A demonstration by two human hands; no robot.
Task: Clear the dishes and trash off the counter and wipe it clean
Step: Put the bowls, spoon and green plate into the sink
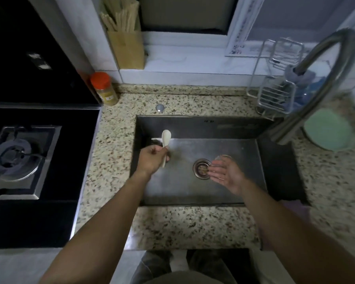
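Two hands over the sink [193,128], one spoon in hand

Pale spoon [166,138] sits pinched in the left hand [152,158], fingers [161,150] curled round its handle; its long axis runs away from the person, bowl end farthest, above the sink's left side. Right hand [225,173] lies relaxed and spread beside the drain [201,168]. A faint clear rim behind it is too dim to identify. Speckled desk [115,140] surrounds the sink.

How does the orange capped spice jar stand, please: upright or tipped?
Upright: the spice jar stands on the speckled stone counter, cap uppermost.
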